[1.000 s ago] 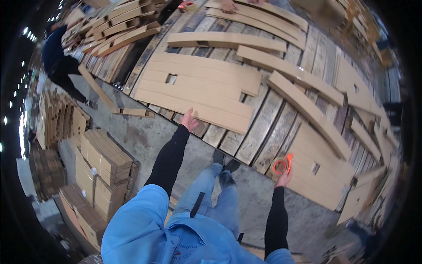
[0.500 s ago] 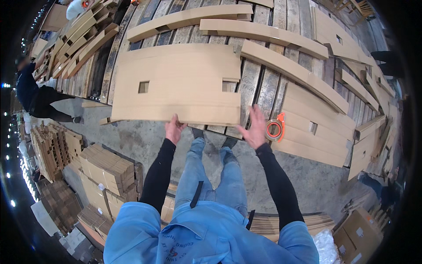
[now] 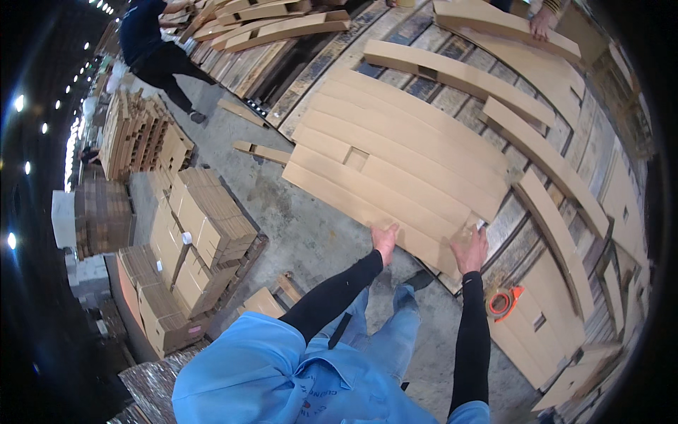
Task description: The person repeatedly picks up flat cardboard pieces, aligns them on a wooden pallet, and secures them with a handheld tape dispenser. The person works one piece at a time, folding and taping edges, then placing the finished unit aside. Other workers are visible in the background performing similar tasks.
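Observation:
A flat creased cardboard sheet [image 3: 424,134] with one small square cutout lies on a wooden slatted platform [image 3: 512,230]. At its near edge, my left hand [image 3: 385,244] has its fingers closed round the board. My right hand [image 3: 471,249] rests on the sheet's near right corner, its fingers stretched and apart. Close to those fingertips is a small pale bit [image 3: 480,225] that I cannot make out. An orange tape dispenser [image 3: 502,304] lies right of my right forearm, on another cardboard sheet [image 3: 540,336].
Long folded cardboard strips [image 3: 554,159] lie beyond and right of the sheet. Another person's hand [image 3: 542,22] touches a strip at the far right. A person in dark clothes [image 3: 166,63] stands far left. Bundled cardboard stacks [image 3: 212,219] occupy the floor at left.
My view has turned left. The sheet now shows a creased face with one cutout instead of a smoother face with two. My right hand has come onto its corner.

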`<state>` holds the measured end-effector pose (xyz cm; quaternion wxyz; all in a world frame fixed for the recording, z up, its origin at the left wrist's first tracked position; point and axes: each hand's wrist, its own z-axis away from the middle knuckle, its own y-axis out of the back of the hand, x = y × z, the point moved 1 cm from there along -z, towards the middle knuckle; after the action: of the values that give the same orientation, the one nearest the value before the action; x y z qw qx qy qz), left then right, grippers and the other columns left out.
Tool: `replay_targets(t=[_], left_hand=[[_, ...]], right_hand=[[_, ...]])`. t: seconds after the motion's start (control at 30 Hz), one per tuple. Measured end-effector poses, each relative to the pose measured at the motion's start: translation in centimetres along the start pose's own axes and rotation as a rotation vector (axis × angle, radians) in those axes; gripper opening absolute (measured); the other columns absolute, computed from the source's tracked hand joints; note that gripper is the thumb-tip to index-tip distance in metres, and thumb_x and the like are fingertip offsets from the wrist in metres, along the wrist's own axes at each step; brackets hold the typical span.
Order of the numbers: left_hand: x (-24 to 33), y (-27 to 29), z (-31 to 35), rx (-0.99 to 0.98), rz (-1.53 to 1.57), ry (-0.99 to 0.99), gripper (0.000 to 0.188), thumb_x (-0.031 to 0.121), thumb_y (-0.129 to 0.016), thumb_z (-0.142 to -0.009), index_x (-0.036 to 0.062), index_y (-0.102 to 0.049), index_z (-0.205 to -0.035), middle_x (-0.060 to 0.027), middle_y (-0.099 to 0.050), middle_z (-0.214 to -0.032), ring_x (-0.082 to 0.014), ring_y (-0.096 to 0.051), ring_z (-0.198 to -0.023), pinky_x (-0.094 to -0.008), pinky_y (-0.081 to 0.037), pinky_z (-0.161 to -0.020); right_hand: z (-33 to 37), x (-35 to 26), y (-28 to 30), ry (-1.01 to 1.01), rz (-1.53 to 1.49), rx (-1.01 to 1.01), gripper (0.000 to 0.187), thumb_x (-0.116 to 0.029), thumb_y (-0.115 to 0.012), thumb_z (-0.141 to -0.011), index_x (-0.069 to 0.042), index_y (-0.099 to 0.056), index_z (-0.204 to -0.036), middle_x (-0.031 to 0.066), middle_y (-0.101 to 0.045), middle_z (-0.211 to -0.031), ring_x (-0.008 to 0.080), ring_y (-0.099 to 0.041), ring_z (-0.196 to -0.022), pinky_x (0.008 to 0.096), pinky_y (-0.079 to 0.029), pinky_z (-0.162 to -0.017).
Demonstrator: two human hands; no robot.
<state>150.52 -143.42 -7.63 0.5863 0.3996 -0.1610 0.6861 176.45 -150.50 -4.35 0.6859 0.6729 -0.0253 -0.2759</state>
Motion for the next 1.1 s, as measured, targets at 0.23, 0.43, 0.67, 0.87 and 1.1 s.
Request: replay_targets(t=[0.23,0.43,0.67,0.87,1.1], left_hand=[[3.4,-1.2,2.6,0.051,0.015,0.124,0.071,0.022,-0.074,-0.082,-0.0078,-0.039,-0.136,-0.0281,-0.050,-0.136,-0.0367,-0.050,-0.129,-0.0407,-0.041,-0.108],[2.8,0.5,2.2,0.014,0.047,0.087,0.067,0.020,-0.075,-0.081,-0.0041,-0.043,-0.134,-0.0250,-0.055,-0.133,-0.0360,-0.055,-0.125,-0.0421,-0.045,-0.104],[5.3,0.6,4.4,-0.103,0.160,0.023,0.057,0.015,-0.072,-0.085,-0.0022,-0.042,-0.131,-0.0202,-0.060,-0.122,-0.0309,-0.061,-0.113,-0.0406,-0.049,-0.099],[9.4,-0.5,6.6,-0.260,0.251,0.176,0.053,0.016,-0.070,-0.091,-0.0007,-0.036,-0.128,-0.0134,-0.064,-0.115,-0.0219,-0.066,-0.096,-0.0382,-0.056,-0.072],[9.4,-2.1,9.8,-0.492,0.158,0.138,0.043,0.010,-0.068,-0.093,-0.0006,-0.041,-0.125,-0.0144,-0.062,-0.112,-0.0230,-0.068,-0.090,-0.0364,-0.063,-0.070]], right_hand=[[-1.0,2.1,-1.7,-0.162,-0.150,-0.316,0.089,-0.040,-0.084,-0.072,-0.002,-0.047,-0.143,0.0255,-0.057,-0.128,0.0433,-0.055,-0.119,0.0504,-0.044,-0.103],[4.0,0.1,-0.8,-0.090,-0.073,-0.327,0.086,-0.044,-0.085,-0.069,-0.001,-0.056,-0.137,0.0254,-0.061,-0.118,0.0428,-0.060,-0.108,0.0514,-0.048,-0.095],[3.9,-2.6,4.8,-0.063,0.063,-0.375,0.096,-0.050,-0.087,-0.064,-0.010,-0.051,-0.144,0.0140,-0.055,-0.132,0.0366,-0.050,-0.122,0.0538,-0.039,-0.101],[2.9,-4.1,9.5,-0.058,0.047,-0.473,0.120,-0.062,-0.086,-0.059,-0.008,-0.035,-0.154,0.0240,-0.043,-0.145,0.0403,-0.040,-0.134,0.0591,-0.033,-0.106],[4.8,-9.3,8.6,0.264,0.049,-0.349,0.090,-0.026,-0.078,-0.072,-0.008,-0.039,-0.151,0.0220,-0.030,-0.159,0.0442,-0.030,-0.145,0.0616,-0.026,-0.116]])
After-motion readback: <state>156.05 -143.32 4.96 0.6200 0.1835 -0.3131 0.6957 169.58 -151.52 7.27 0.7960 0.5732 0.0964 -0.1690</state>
